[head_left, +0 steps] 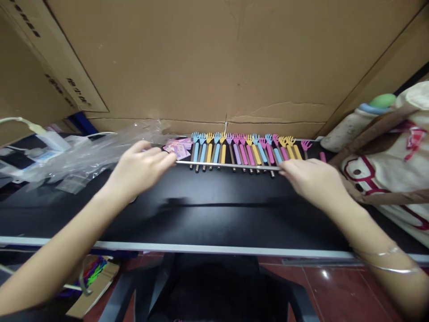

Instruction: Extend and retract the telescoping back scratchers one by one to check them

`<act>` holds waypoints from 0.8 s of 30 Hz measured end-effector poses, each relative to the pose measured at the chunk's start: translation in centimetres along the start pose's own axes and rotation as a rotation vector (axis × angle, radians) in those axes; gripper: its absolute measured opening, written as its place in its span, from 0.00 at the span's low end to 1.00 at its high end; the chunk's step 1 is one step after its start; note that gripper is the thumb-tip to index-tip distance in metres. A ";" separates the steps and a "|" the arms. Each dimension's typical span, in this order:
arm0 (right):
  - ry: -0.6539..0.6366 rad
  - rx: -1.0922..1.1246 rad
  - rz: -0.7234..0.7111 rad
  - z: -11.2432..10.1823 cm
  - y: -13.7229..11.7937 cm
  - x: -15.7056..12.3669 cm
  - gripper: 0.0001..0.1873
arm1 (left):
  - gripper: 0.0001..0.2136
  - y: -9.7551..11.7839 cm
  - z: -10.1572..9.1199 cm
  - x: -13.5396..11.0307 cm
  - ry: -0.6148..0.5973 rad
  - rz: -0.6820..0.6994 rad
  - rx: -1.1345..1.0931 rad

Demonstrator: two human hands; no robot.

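Gripping a thin metal rod (pixel 228 165) near both ends, with the left hand (pixel 142 165) clenched round one end and the right hand (pixel 315 181) round the other. Held roughly level from left to right above a black desk (pixel 217 228), casting a long shadow on the bare near part. Edged along the near side with a pale strip. Laid out in a row beyond the rod, with claws pointing far: blue, yellow, pink and purple claw-headed scratchers (pixel 243 154). Scattered just left of the row: pink printed cards (pixel 179 150). Heaped farther left: clear plastic bags (pixel 100 150), near a white plug block (pixel 55 139) with cables. Closed off along the far side by tall brown cardboard (pixel 217 67), creased and printed at the left. Crowded at the right by a white bottle (pixel 348 127) with a green top and a cream fabric bag (pixel 392 170). Below the near edge, set on red floor tiles (pixel 328 295): a black chair (pixel 217 286).
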State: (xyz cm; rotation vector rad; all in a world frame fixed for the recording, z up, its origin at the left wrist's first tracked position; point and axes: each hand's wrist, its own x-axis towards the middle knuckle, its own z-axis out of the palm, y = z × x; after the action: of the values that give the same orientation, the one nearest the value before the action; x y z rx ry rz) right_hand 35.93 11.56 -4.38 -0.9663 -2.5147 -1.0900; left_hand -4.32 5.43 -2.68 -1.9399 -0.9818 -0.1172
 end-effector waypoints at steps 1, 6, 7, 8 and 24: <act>0.014 0.018 -0.021 -0.4 -1.2 0.8 0.16 | 0.09 1.1 -0.5 0.9 0.035 0.009 -0.022; 0.084 0.082 -0.052 -1.9 -5.0 2.8 0.15 | 0.11 4.8 -2.2 3.5 0.099 0.009 -0.119; 0.097 0.099 -0.053 -2.3 -5.5 3.0 0.14 | 0.11 5.4 -2.4 3.7 0.103 0.007 -0.154; 0.110 0.124 -0.055 -2.6 -6.1 3.1 0.14 | 0.11 6.0 -2.5 4.0 0.105 0.006 -0.197; 0.262 0.109 -0.093 -2.5 -4.2 1.9 0.15 | 0.10 2.0 -0.5 1.9 0.105 0.102 -0.290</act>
State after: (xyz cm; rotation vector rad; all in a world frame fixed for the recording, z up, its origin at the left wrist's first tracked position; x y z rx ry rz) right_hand 31.69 8.61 -4.16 -0.6382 -2.3951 -1.0194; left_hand -1.52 5.62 -2.95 -2.2196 -0.8302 -0.3146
